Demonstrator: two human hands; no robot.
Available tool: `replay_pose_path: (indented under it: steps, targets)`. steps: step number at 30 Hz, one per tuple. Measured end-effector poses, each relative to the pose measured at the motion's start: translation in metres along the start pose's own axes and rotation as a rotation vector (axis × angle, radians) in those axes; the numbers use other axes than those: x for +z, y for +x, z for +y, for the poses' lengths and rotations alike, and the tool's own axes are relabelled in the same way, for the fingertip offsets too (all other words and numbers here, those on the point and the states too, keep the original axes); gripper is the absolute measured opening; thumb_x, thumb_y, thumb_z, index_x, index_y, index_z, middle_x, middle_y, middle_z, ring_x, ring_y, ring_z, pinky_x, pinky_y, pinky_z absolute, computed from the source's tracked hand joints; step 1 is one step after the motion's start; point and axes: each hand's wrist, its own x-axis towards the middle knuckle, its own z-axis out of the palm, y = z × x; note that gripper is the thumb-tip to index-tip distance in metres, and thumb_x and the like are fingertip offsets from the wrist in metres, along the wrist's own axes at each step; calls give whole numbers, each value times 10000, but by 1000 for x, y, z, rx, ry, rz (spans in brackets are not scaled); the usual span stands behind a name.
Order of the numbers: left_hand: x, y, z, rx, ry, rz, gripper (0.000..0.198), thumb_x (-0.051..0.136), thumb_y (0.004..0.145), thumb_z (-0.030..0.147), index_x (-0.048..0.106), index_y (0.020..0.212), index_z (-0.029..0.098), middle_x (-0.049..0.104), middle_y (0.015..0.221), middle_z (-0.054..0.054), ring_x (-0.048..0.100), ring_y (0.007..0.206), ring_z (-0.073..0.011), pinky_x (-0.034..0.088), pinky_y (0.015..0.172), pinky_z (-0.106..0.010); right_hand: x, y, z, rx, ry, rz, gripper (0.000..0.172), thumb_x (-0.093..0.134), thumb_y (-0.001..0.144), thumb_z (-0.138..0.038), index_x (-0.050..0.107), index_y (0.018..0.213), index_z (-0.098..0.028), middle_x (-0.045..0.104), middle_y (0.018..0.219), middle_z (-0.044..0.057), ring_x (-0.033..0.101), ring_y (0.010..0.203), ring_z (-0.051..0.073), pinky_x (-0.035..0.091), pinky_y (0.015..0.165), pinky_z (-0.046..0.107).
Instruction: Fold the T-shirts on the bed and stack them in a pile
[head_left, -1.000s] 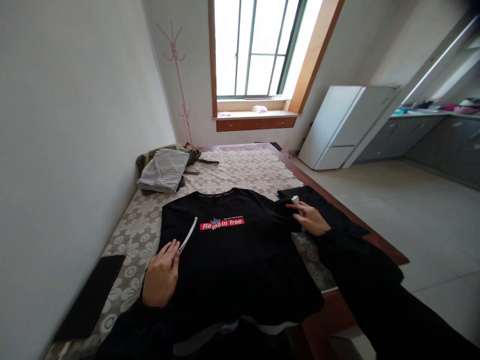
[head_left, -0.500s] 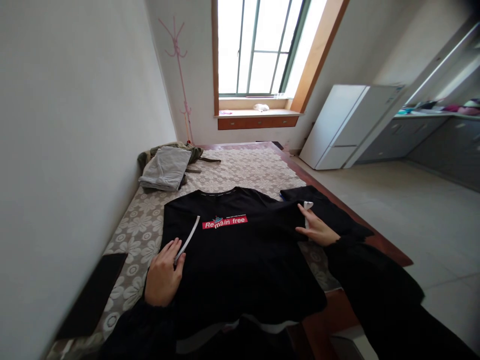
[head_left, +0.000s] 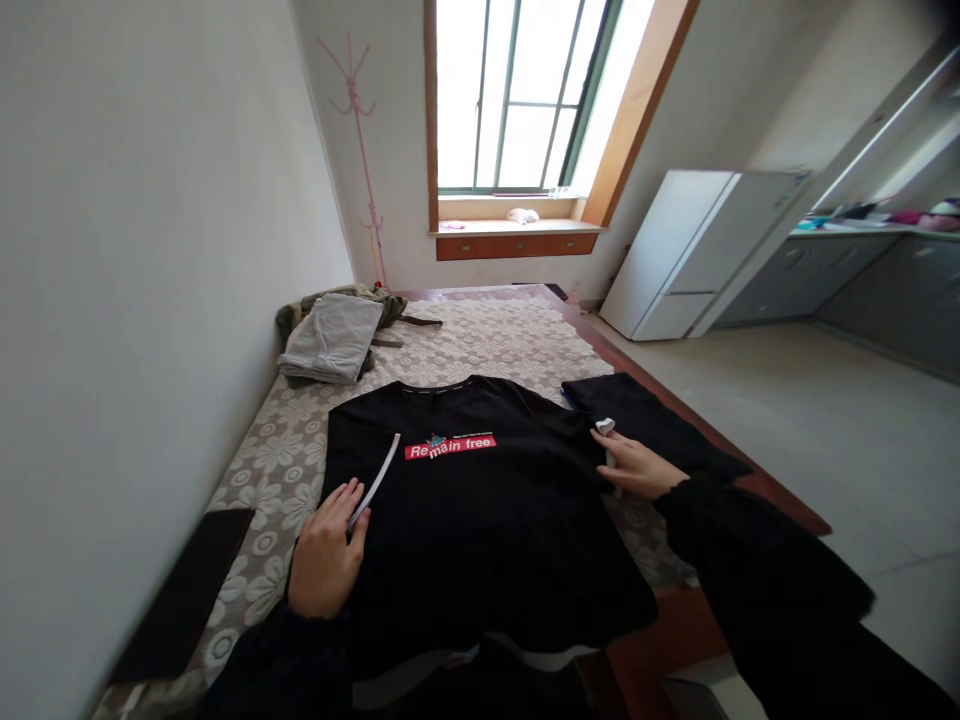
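Observation:
A black T-shirt (head_left: 480, 530) lies spread out, front side up, with a red "Remain free" print (head_left: 450, 446) across its chest. Its left-side sleeve is folded inward, showing a white cuff edge (head_left: 384, 470). My left hand (head_left: 330, 550) rests flat on that sleeve, fingers stretched out and thumb apart. At the other side, my right hand (head_left: 641, 468) pinches the opposite sleeve, whose white cuff (head_left: 604, 426) sticks out bunched by the fingertips. Part of the lower hem, near my body, is hidden at the bottom of the view.
A flower-patterned cover (head_left: 510, 335) lies under the shirt. Dark folded clothing (head_left: 667, 425) is at the right, beside my right hand. Folded grey clothing (head_left: 334, 338) sits at the far left by the wall. A dark flat panel (head_left: 184, 590) lies near left.
My right hand has moved slightly down with the sleeve, and the white cuff has shifted left and bunched up. My left hand has stayed in place.

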Motion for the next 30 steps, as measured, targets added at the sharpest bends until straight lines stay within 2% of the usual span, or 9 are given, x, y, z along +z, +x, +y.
replay_pose_path:
  steps: [4,7,9,13,18,22,24,28,30]
  targets:
    - [-1,0,2,-33,-39,29,418,403,975,395,705,1172,185,688,1283,-101,607,1235,-275,459,1073,-455,-21,-13,-25,147,-272,49,434,566,874,-473,681,1225,-244,705,1184,168,671,1074,382,505,906,513]
    - [-5,2,7,-120,-78,65,418,405,971,419,725,1100,181,716,1215,-111,654,1142,-278,485,1032,-440,-45,-7,-49,227,-401,65,367,498,926,-509,752,978,-249,741,882,162,713,870,372,505,784,491]
    - [-10,7,9,-200,-102,56,400,426,957,442,730,1061,204,742,1133,-101,681,1057,-286,516,962,-435,-51,6,-62,164,-368,45,371,470,947,-492,755,949,-253,741,880,146,713,862,353,504,774,462]
    - [-30,28,-8,-416,-301,80,333,516,885,488,709,906,217,737,815,-54,695,821,-258,543,769,-366,-33,39,-79,-105,-173,-36,380,518,935,-445,678,1225,-259,710,1183,95,676,1057,301,506,893,394]
    - [-57,34,-56,-727,-1020,508,140,611,788,355,593,843,227,683,828,3,672,784,-173,551,714,-301,6,65,-84,-206,-157,-74,511,552,911,-450,575,1362,-210,586,1399,108,603,1200,295,482,1000,388]
    - [-59,7,-59,-696,-1050,883,220,672,717,209,585,917,237,675,1072,0,665,984,-167,545,875,-321,29,71,-79,-254,-153,48,555,526,914,-461,539,1390,-176,556,1419,141,556,1253,325,466,1031,440]
    - [-56,-2,-46,-559,-857,824,231,670,764,255,608,986,237,669,1150,-27,639,1094,-199,516,967,-362,39,72,-76,-274,-143,81,558,504,923,-477,543,1386,-167,541,1435,146,531,1281,323,450,1055,443]
    - [-56,7,-22,-260,-386,301,222,591,866,372,674,1011,227,672,1216,-79,610,1169,-261,447,1072,-436,63,75,-71,-249,-147,128,549,451,943,-513,546,1389,-207,477,1507,114,422,1384,319,376,1125,474]
    - [-56,22,-20,-149,-234,119,248,538,898,391,688,1020,235,662,1263,-77,589,1212,-267,414,1105,-447,75,75,-71,-210,-158,155,550,416,957,-513,509,1427,-243,418,1557,79,337,1440,322,308,1159,531]
